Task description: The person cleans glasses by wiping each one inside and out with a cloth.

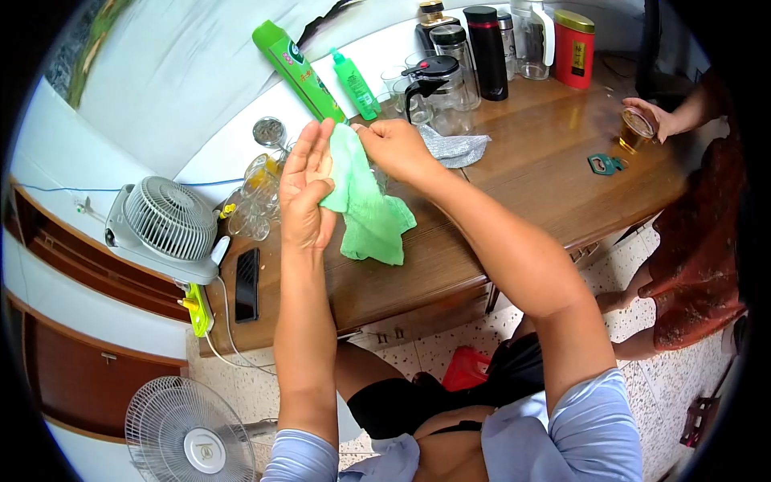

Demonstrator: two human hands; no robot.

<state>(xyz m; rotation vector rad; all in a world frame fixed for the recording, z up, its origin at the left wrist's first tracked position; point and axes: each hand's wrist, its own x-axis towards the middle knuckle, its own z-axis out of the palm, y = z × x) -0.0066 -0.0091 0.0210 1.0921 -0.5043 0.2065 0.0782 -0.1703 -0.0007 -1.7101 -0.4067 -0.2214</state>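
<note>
A light green cloth (365, 201) hangs between my hands above the wooden table's front left part. My left hand (305, 189) has its palm turned up and its fingers stretched, with the thumb pressed on the cloth's left edge. Fingers of my right hand (393, 149) are pinched at the cloth's upper edge. Behind my hands lie a green spray can (301, 72), tilted, and a smaller green bottle (355, 84). Left of my left hand stand several clear glasses (255, 217), partly hidden by it. A grey crumpled cloth (454, 147) rests beyond my right wrist.
Jars, a black flask (486, 55), a glass teapot (442, 92) and a red tin (574, 50) line the table's back. At right, another person's hand (665, 120) holds a glass of amber drink (634, 130) near a teal bottle opener (604, 164). A phone (246, 285) and small fan (170, 218) are left.
</note>
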